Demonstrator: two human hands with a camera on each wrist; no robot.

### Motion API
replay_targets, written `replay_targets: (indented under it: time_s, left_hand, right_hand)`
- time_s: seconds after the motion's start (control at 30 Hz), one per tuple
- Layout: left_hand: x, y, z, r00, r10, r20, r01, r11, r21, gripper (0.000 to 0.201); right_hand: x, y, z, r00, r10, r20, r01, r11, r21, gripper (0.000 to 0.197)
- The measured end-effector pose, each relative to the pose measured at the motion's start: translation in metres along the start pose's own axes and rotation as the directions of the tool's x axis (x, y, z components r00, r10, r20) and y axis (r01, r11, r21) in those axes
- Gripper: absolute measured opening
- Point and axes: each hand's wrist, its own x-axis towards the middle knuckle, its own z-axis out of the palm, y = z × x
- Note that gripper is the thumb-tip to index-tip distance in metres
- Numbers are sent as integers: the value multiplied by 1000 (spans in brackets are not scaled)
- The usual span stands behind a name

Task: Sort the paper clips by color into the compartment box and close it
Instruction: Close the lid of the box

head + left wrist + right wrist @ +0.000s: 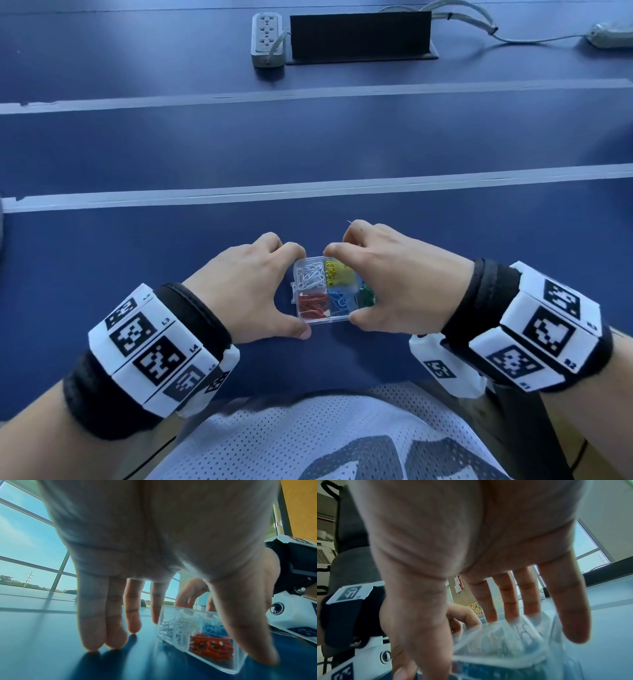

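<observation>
Clear plastic compartment box (323,293) is sitting on the dark blue bench (308,147), near the person's edge, between both hands. White paper clips (311,275) are lying in its far-left compartment, yellow paper clips (335,272) in the next compartment to the right, red paper clips (311,305) in the near-left one, blue paper clips (339,299) beside them, and green paper clips (367,296) at the right end. Left hand (246,291) is bracketing the box's left end, thumb at the near corner and forefinger at the far corner; the remaining fingertips (92,639) are resting on the bench. Right hand (394,281) is arching over the right end, thumb at the near edge and fingers (488,601) reaching down onto the top; whether this grip is clamping the box cannot be told. White power strip (268,39) and black upright panel (359,34) are standing well apart at the far side.
</observation>
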Motion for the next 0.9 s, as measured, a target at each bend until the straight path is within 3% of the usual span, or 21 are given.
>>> replay_targets:
  time_s: [0.8,0.9]
  left_hand:
    - [7,5,-2,997,-71,34,68,995,71,78]
    - [8,5,2,998,-62,10,61,995,82,91]
  right_hand:
    - [8,-2,4,999,47,13,-47,999,6,63]
    - [9,-2,9,999,33,-13,-33,999,18,75]
